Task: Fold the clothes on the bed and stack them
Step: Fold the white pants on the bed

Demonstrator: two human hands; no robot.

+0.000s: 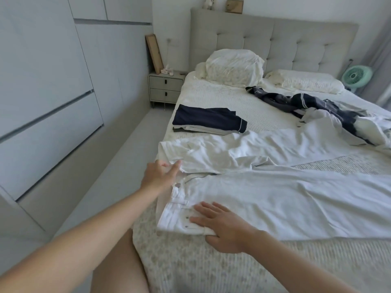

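White trousers point(275, 199) lie spread across the bed point(211, 267), waistband at the left near the bed's edge, legs running right. My right hand point(220, 225) lies flat on the waistband's near corner, fingers straight, thumb under the cloth's edge. My left hand point(160, 174) is at the upper part of the waistband with fingers extended, touching the fabric. Behind the trousers sits a stack of folded clothes point(207, 122) with a navy piece on top. A heap of unfolded clothes point(330, 111), navy and white, lies at the back right.
Two white pillows point(234, 68) lean against the grey tufted headboard point(275, 41). A grey nightstand point(165, 87) stands left of the bed, with white wardrobe doors point(42, 92) along the left wall. A green fan point(356, 77) stands at the far right.
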